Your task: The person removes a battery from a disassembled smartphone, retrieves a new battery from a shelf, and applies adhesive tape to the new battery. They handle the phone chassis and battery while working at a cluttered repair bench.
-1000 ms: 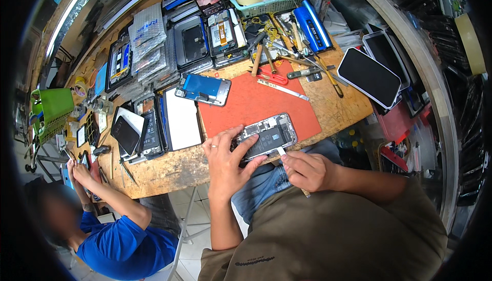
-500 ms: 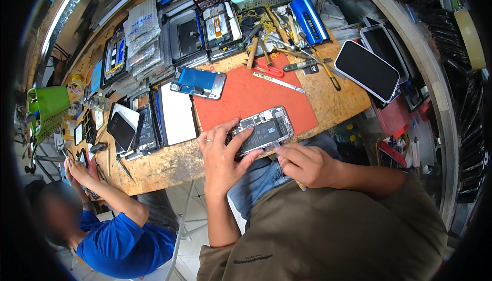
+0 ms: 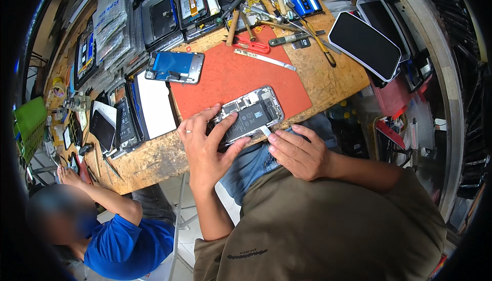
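Note:
My left hand (image 3: 202,153) grips an opened phone (image 3: 246,114) with bared battery and boards by its left end, over the front edge of the red mat (image 3: 210,86). My right hand (image 3: 297,153) pinches a flat pale strip tool (image 3: 265,131), whose tip touches the phone's lower edge beside the battery; the rest of it is hidden by my fingers. A detached phone screen assembly (image 3: 174,66) with a blue back lies at the mat's upper left. A red-handled tool (image 3: 251,45) and a metal ruler-like strip (image 3: 264,59) lie at its far end.
Stacked bubble-wrapped parts (image 3: 105,35), tablets and hand tools crowd the worn wooden bench (image 3: 343,86). Two phone-like devices (image 3: 364,45) sit at right. A green basket (image 3: 28,127) is at far left. A co-worker in blue (image 3: 128,242) works at lower left, beside a shelving frame's opposite side.
The view has shifted, so the bench appears higher and further left. My right fingers have spread further along the strip tool; my left hand keeps its hold on the phone.

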Tool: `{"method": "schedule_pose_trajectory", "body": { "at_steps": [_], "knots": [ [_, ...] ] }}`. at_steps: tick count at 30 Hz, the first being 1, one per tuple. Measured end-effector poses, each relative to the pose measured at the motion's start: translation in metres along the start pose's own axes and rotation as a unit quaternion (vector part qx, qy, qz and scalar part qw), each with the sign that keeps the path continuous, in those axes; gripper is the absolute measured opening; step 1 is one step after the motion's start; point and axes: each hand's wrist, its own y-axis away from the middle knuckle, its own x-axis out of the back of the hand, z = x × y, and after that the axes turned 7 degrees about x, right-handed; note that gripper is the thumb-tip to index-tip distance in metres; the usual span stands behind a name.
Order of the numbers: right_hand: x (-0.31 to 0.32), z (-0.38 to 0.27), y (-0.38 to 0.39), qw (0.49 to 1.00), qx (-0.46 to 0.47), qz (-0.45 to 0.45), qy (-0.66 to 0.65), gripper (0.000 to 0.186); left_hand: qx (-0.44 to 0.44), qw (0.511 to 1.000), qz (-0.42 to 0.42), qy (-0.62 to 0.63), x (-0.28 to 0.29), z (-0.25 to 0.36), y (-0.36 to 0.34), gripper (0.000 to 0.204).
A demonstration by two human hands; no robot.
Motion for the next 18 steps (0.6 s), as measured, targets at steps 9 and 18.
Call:
{"method": "schedule_pose_trajectory", "body": {
  "at_steps": [9,18],
  "knots": [
    [-0.021,0.010,0.012,0.998,0.035,0.046,0.021,0.018,-0.007,1.000,-0.019,-0.001,0.007,0.000,-0.003,0.052],
    [0.013,0.029,-0.012,0.965,-0.037,0.013,-0.261,0.033,-0.048,0.997,-0.042,-0.052,0.013,-0.001,-0.008,0.046]
  ]
}}
